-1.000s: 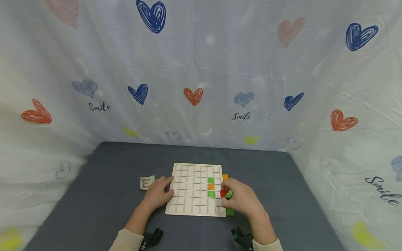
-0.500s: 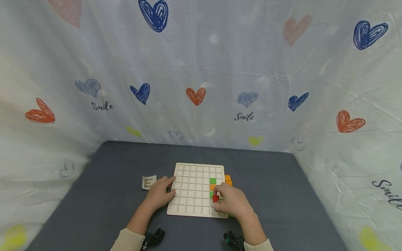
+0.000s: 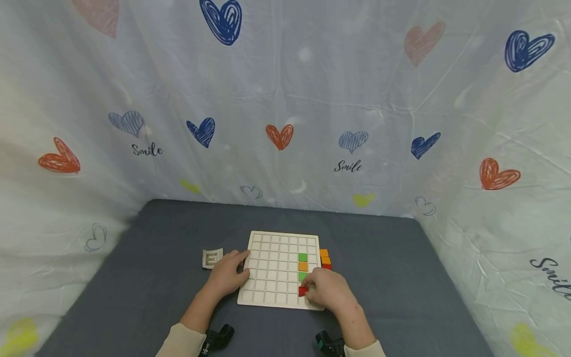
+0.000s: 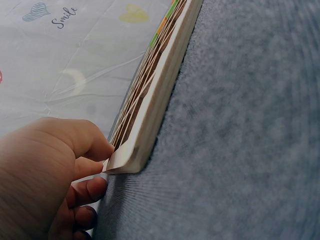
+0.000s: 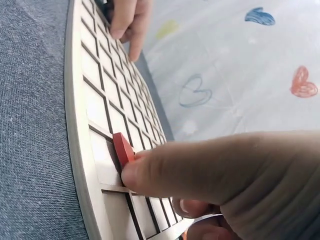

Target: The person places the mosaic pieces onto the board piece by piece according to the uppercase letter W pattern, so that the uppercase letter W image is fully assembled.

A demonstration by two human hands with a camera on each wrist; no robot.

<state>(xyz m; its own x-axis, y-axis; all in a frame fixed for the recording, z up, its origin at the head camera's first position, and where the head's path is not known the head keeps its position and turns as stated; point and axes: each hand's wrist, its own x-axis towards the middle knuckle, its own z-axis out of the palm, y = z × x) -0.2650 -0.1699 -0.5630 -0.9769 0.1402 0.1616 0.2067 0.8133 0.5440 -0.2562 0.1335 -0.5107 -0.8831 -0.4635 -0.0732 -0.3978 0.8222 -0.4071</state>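
My right hand (image 3: pixel 332 288) pinches a red square tile (image 3: pixel 303 291) between thumb and fingertips, low over the near right part of a pale wooden grid board (image 3: pixel 267 277). In the right wrist view the red tile (image 5: pixel 123 149) stands tilted, its lower edge at a square cell near the board's front rim. A green tile (image 3: pixel 303 257), an orange tile (image 3: pixel 303 267) and a second green tile (image 3: pixel 302 276) lie in a column beyond it. At the board's left edge rests my left hand (image 3: pixel 227 273), its thumb and index fingertips touching the rim (image 4: pixel 131 156).
Along the board's right side lie orange tiles (image 3: pixel 324 253) and a red tile (image 3: pixel 327 267), partly behind my right hand. A small patterned card (image 3: pixel 211 258) lies left of the board on the dark grey tabletop (image 3: pixel 178 233). A curtain with printed hearts (image 3: pixel 279 137) hangs behind.
My right hand has carried the red tile from the board's right edge leftward and nearer, down to a cell below the green one. The left hand stays at the board's edge.
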